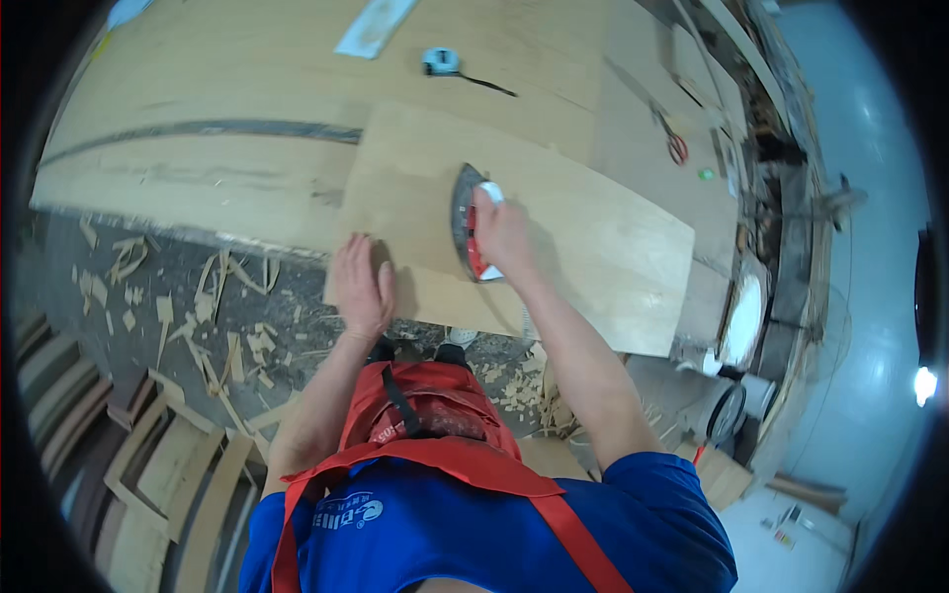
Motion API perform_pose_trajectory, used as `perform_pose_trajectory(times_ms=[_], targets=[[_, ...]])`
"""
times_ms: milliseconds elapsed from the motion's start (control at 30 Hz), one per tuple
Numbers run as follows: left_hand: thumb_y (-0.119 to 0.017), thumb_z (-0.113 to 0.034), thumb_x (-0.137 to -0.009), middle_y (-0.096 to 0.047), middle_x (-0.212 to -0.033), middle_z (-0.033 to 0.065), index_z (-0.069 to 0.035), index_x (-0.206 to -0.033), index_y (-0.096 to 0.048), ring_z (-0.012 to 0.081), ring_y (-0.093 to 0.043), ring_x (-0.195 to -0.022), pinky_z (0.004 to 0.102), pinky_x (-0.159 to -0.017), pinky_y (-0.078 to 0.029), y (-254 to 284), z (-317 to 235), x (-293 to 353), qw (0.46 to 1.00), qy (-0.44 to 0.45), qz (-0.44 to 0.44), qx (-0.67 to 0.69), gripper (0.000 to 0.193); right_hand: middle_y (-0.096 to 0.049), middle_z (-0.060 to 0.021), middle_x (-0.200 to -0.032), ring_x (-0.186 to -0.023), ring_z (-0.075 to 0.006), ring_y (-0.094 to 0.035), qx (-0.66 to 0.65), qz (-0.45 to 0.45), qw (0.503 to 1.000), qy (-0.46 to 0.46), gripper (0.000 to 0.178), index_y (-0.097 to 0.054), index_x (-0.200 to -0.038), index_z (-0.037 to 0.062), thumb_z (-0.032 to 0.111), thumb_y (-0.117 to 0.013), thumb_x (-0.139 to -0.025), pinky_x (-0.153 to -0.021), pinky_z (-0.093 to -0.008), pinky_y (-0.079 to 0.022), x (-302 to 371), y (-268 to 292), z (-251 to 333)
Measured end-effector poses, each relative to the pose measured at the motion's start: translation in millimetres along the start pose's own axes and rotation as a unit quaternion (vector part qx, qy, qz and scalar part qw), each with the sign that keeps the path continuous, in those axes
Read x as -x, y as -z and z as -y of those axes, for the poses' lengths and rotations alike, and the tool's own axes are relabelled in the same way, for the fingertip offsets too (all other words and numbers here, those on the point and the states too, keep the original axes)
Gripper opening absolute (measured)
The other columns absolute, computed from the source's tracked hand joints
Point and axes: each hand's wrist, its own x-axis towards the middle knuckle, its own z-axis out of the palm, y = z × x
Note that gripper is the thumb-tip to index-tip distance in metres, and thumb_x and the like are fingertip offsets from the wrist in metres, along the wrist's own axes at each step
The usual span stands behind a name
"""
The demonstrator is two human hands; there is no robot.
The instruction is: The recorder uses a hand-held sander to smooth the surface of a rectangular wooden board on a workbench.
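Likely a workshop: wood scraps [164,310] underfoot

Worn on the head, a fisheye camera, left of a side-by-side pair, looks steeply down over a blue shirt [474,534] and red apron [435,390] at the left hand [362,287] and right hand [502,232], both near, at mid-frame. The wide view stretches from the table [247,59], up top, to the floor [61,252] at left and a bright light [924,385] far right.

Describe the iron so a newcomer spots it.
Find the pale flat board lying on the wooden worktable. Over it, the right hand grips the iron: red-and-white with a dark grey, pointed base, unlike the small light-blue tape measure beyond the board.
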Motion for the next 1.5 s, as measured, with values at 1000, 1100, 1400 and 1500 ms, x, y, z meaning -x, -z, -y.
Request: perform_pose_trajectory(times_ms=[1000, 1100, 1400, 1500], targets=[[-0.048, -0.020, -0.110, -0.050, -0.151, 0.0262, 0.005, -0.152, -0.043, 0.0390, -0.046, -0.143, 0.0438, -0.120, -0.034, 86.3, 129.0, 21.1, 0.962, 0.185, -0.166, 0.109, 0.049, -0.071, -0.0349, -0.095, -0.096, -0.0514, -0.070, -0.038, 0.226, 0.969, 0.091, 0.066, -0.067, -0.105, -0.0099, 0.053, -0.049, -0.106, -0.087, -0.0564, -0.054, 125.0, -126.0, 165.2], [-0.049, -0.020, -0.109, -0.049, -0.152, 0.0265, 0.004, -0.152, -0.042, 0.0404, -0.045, -0.144, 0.0442, -0.121, -0.033, 59.3, 75.7, -1.9, 0.977, 0.101, -0.131, 0.138, 0.050, -0.071, -0.0353, -0.096, -0.096, -0.0518, -0.069, -0.061, 0.189, 0.979, 0.050, 0.064, -0.067, -0.107, -0.0087, 0.053, -0.049, -0.106, -0.087, -0.0565, -0.055, 131.5, -81.7, 114.5], [-0.052, -0.031, -0.106, -0.048, -0.155, 0.0214, 0.000, -0.150, -0.047, 0.0395, -0.040, -0.148, 0.0526, -0.123, -0.029, -43.0, -33.5, 6.3, 0.988, -0.080, 0.007, -0.132, 0.054, -0.071, -0.0262, -0.076, -0.076, -0.0406, -0.073, 0.024, -0.062, 0.990, -0.126, 0.072, -0.068, -0.075, 0.0016, 0.053, -0.032, -0.111, -0.064, -0.0520, -0.054, 151.3, 125.1, -190.5], [-0.051, -0.033, -0.106, -0.049, -0.155, 0.0213, -0.001, -0.150, -0.047, 0.0383, -0.040, -0.148, 0.0525, -0.124, -0.028, -47.2, -33.8, 1.0, 0.983, -0.104, 0.010, -0.149, 0.054, -0.058, -0.0103, -0.058, -0.048, -0.0223, -0.061, -0.155, -0.175, 0.928, -0.291, 0.063, -0.062, -0.076, 0.0012, 0.051, -0.043, -0.109, -0.045, -0.0399, -0.050, 169.0, 193.8, -322.4]])
